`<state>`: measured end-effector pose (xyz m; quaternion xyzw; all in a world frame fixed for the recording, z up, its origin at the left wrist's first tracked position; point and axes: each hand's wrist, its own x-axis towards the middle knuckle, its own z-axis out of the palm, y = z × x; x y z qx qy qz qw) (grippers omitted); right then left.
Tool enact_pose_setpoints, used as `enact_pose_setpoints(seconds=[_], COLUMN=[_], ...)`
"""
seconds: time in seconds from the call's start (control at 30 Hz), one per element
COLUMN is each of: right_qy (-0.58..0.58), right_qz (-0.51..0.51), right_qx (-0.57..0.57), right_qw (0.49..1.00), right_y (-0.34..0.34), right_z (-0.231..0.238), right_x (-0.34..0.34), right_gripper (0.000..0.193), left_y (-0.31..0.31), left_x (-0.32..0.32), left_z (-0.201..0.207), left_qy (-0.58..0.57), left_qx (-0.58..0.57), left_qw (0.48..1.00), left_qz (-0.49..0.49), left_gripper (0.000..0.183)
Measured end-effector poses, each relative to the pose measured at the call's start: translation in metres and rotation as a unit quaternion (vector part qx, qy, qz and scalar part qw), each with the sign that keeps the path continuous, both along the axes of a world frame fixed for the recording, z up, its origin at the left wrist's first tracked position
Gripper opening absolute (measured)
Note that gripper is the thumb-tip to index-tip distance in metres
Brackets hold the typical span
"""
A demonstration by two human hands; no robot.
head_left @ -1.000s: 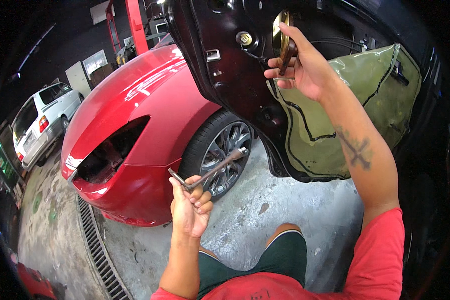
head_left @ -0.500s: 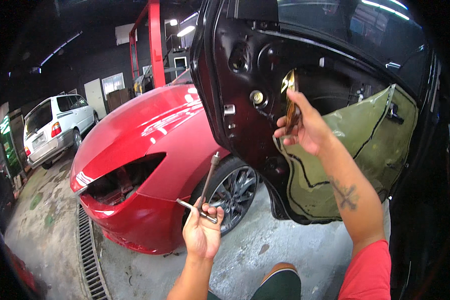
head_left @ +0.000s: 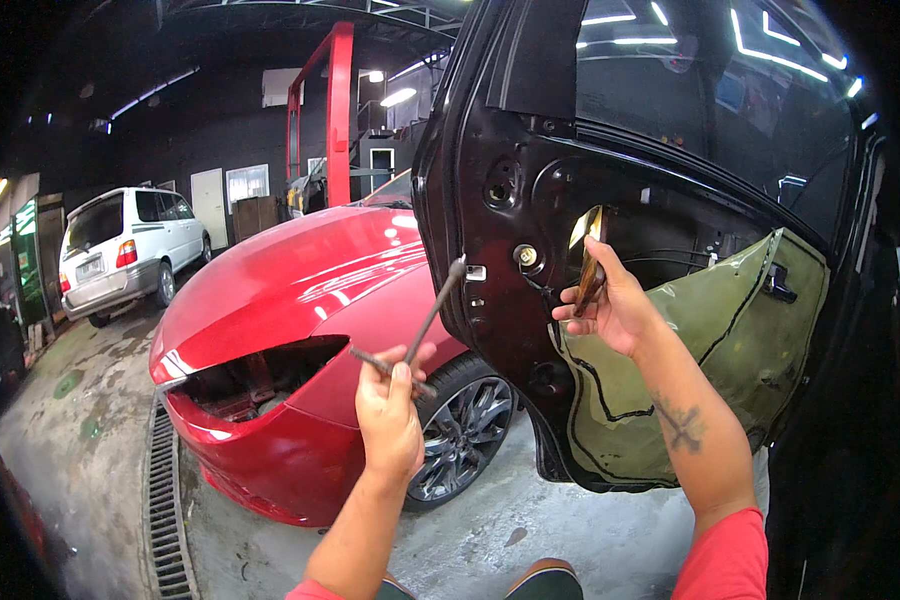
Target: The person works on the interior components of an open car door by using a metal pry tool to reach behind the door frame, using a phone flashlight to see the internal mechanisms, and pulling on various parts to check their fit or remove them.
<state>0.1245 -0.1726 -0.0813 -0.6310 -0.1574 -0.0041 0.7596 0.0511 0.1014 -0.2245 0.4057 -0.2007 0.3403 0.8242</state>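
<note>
My left hand (head_left: 388, 415) is closed round the crossbar of a T-handle socket wrench (head_left: 432, 322). Its long shaft slants up to the right, and the socket end overlaps the door's edge in view; I cannot tell whether it touches. My right hand (head_left: 610, 298) grips a slim, glossy gold-and-brown piece (head_left: 588, 235), held upright in front of the black car door (head_left: 490, 225); its kind is unclear. The door's inner side is bare metal with cutouts. Olive-green plastic sheeting (head_left: 710, 370) covers its lower part, edged with black sealant, its upper edge slanting behind my right hand.
Left of the door stands a red car (head_left: 300, 270) with an empty headlight opening. Its front wheel (head_left: 465, 425) is near my left forearm. A floor grate (head_left: 165, 500) runs along the left. Farther back are a white car (head_left: 130, 240) and a red post (head_left: 339, 120).
The view has tilted up. My left hand has raised the wrench toward the door's edge and leaned its shaft more to the right. My right hand keeps its grip, little moved against the door.
</note>
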Motion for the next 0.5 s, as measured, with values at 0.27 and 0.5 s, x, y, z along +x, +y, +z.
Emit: enact_pose_setpoints(seconds=[0.27, 0.5], right_qy=[0.002, 0.006], right_qz=[-0.005, -0.023], right_qx=[-0.017, -0.02], right_qw=[1.0, 1.0], right_y=[0.004, 0.009], right_z=[0.001, 0.003], right_x=[0.001, -0.001], right_gripper=[0.064, 0.061], left_y=[0.012, 0.017], left_x=[-0.001, -0.002], left_z=[0.054, 0.091], left_qy=[-0.047, -0.078], left_qx=[0.171, 0.277], left_qw=[0.969, 0.905], left_qz=[0.174, 0.312], left_gripper=[0.021, 0.016])
